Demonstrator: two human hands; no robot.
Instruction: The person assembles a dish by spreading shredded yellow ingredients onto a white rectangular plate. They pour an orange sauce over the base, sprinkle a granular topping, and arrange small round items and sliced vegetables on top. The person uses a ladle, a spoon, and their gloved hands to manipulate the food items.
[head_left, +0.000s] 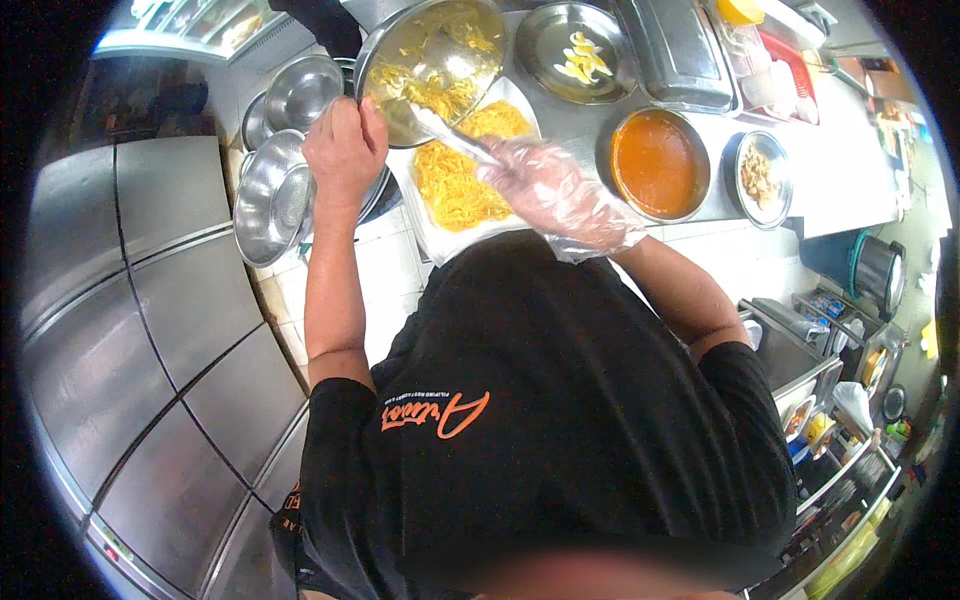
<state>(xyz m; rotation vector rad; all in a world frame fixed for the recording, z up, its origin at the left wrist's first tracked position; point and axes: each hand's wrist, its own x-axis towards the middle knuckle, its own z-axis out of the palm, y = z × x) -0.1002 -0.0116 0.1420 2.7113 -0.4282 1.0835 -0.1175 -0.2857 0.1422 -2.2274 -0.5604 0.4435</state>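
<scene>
While seeming to set yellow noodles [450, 195] onto the white tray [437, 240], holding the steel bowl [398, 124] tilted at 12 o'clock from that tray, with more noodles inside. Gripping the bowl's rim with the bare left hand [345, 150], between 9 and 10 o'clock. Holding a long shiny tool [460, 140] in the right hand [550, 185], inside a clear plastic glove [590, 205], at 3 o'clock; cannot tell if spoon or tongs. Looks like the step of getting noodles out of the bowl. Probably calls next for a steady bowl and a soft push. Farther out, see egg pieces [583, 62] in a steel dish [540, 50] at 1 o'clock, orange sauce [660, 165] in a pan [604, 165] at 3 o'clock, brown bits [758, 175] past that, and a steel strainer [265, 205] at 9 o'clock.
</scene>
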